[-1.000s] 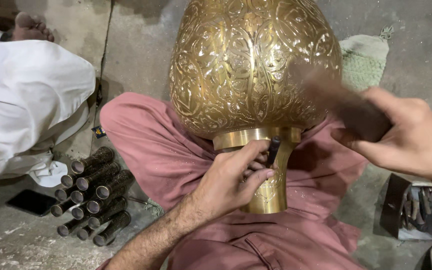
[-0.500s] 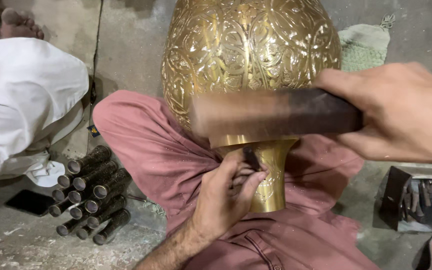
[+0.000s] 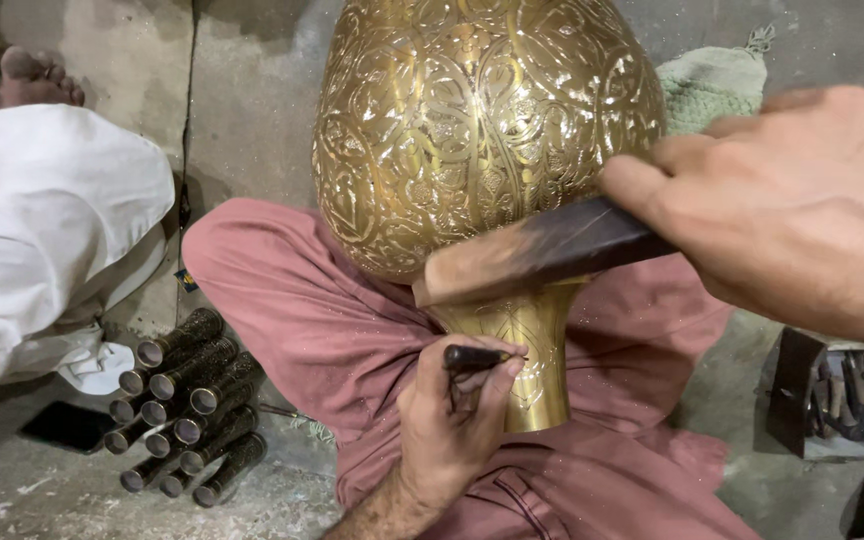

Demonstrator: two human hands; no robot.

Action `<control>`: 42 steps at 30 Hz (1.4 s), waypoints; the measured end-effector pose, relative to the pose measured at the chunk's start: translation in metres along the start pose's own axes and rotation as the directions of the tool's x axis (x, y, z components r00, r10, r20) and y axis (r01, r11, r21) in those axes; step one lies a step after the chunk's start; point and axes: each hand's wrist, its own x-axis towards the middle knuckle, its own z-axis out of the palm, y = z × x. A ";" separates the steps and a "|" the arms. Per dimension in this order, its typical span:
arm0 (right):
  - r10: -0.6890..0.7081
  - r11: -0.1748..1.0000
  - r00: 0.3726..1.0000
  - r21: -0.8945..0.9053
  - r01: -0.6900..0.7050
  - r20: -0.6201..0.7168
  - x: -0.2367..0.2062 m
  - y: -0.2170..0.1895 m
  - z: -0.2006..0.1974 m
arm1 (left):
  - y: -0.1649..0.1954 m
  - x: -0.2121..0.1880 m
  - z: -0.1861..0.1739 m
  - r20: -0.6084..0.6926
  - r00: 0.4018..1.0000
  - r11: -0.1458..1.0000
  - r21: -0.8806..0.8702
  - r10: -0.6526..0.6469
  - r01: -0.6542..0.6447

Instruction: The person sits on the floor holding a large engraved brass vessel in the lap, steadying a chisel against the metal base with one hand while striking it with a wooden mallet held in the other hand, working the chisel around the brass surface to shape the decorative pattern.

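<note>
Cataloguing from the left edge of the frame: we note a seated person's white garment [image 3: 42, 230] at upper left, a bare foot [image 3: 37, 78] above it, and a dark flat phone-like slab [image 3: 70, 426] on the gritty concrete floor [image 3: 252, 100]. Beside it lies a bundle of dark engraved metal tubes [image 3: 184, 400], stacked and open-ended.

At centre, our left hand [image 3: 452, 435] pinches a short dark chisel [image 3: 477, 357], its tip against the neck of the brass vase [image 3: 482, 130]. The vase rests across our lap on rose-coloured cloth [image 3: 292, 320]: bulbous, rigid, densely chased with scrollwork. We judge it heavy, smooth enough to slip, best steadied at the narrow neck.

At right, our right hand [image 3: 792, 210] is closed round a dark wooden mallet [image 3: 542, 250], blurred. A green woven cloth [image 3: 712, 90] shows behind; a box of tools [image 3: 832, 390] sits lower right.
</note>
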 end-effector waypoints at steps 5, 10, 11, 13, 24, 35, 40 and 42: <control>-0.093 0.978 0.983 0.200 0.060 0.161 -0.009 -0.002 -0.018 | -0.001 -0.001 0.003 0.010 1.000 0.997 0.070 -0.023 0.022; -0.248 0.969 0.969 0.028 0.247 0.018 -0.018 -0.001 -0.032 | -0.011 -0.005 0.003 0.051 0.940 0.909 0.242 0.337 -0.339; -0.226 0.971 0.970 0.094 0.218 0.088 -0.018 0.000 -0.031 | -0.014 -0.009 0.005 0.051 0.954 0.923 0.244 0.296 -0.299; -0.178 0.969 0.968 0.203 0.140 0.178 -0.016 0.002 -0.029 | -0.018 -0.014 0.006 0.022 0.990 0.970 0.200 0.139 -0.140; -0.121 0.914 0.988 0.398 0.074 0.095 -0.020 0.011 -0.014 | -0.005 -0.006 0.009 0.069 0.997 0.963 0.266 0.018 -0.036; -0.239 0.940 0.971 0.244 0.237 -0.022 -0.016 0.011 0.003 | 0.009 0.009 0.013 0.096 0.993 0.933 0.348 0.067 -0.097; -0.203 0.947 0.979 0.255 0.198 -0.009 -0.015 0.017 -0.004 | 0.011 0.017 0.010 0.140 0.984 0.931 0.333 0.111 -0.153; -0.172 0.936 0.978 0.329 0.124 0.121 -0.013 0.020 -0.001 | 0.009 0.019 0.009 0.172 0.985 0.955 0.289 0.010 -0.060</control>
